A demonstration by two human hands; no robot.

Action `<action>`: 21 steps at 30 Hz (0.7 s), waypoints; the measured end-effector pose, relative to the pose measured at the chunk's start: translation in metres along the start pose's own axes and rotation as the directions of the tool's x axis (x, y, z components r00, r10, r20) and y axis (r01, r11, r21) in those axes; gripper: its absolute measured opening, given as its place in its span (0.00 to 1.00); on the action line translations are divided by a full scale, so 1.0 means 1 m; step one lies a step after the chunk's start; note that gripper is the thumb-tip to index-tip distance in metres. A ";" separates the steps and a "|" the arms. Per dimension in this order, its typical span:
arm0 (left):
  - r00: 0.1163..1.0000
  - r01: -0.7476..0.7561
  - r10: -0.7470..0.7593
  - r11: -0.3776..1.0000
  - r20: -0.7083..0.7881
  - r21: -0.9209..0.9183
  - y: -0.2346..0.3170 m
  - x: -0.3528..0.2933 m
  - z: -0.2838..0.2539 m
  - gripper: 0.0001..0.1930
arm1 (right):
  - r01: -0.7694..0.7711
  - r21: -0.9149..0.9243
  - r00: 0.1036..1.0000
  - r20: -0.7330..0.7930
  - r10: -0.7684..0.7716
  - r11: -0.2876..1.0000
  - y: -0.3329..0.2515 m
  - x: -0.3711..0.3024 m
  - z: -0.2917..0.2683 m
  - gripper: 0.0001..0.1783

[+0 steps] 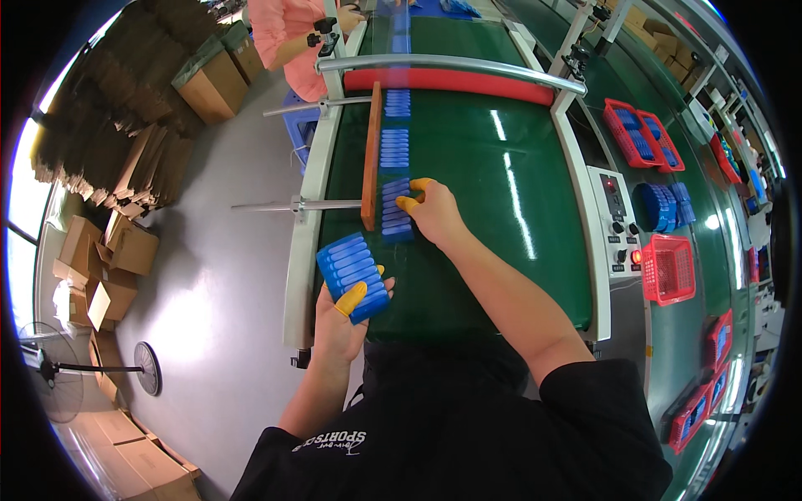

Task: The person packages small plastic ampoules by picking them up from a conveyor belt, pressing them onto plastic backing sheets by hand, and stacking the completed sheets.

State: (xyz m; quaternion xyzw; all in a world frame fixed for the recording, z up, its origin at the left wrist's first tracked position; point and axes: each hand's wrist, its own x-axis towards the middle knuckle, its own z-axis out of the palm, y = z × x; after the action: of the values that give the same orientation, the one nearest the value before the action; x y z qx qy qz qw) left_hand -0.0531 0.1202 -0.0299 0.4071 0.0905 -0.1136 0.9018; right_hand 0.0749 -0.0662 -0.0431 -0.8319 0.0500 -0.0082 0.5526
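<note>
My left hand (336, 332) grips a block of several long blue plastic pieces (349, 265), side by side, tilted above the near left of the green belt. A yellow finger cot covers its thumb, which presses on the block's near end. My right hand (439, 219) is closed at the right edge of a row of similar blue pieces (394, 209) on the belt, its yellow-covered thumb and finger against them. Farther up the belt lie two more groups, a middle row (394, 149) and a far row (398, 103), in line along a brown guide board (372, 159).
A red roller (468, 84) and metal bar (451, 63) span the conveyor. A control box (614, 221) is fixed at its right. Beyond, red baskets (668, 271) and blue pieces (660, 207) stand on another green line. A person in pink (288, 42) is at the far left; cartons (117, 250) and a fan (52, 367) stand left.
</note>
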 end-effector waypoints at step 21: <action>0.991 0.030 -0.015 0.994 0.134 -0.108 0.001 0.004 0.000 0.25 | 0.018 0.167 0.938 0.339 -0.075 0.986 -0.025 -0.051 -0.033 0.15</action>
State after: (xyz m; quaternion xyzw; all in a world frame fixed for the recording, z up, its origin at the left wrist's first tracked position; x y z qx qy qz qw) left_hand -0.0491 0.1200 -0.0300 0.3474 0.0409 -0.1454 0.9255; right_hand 0.0234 -0.0823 -0.0047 -0.7739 -0.0679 0.1201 0.6180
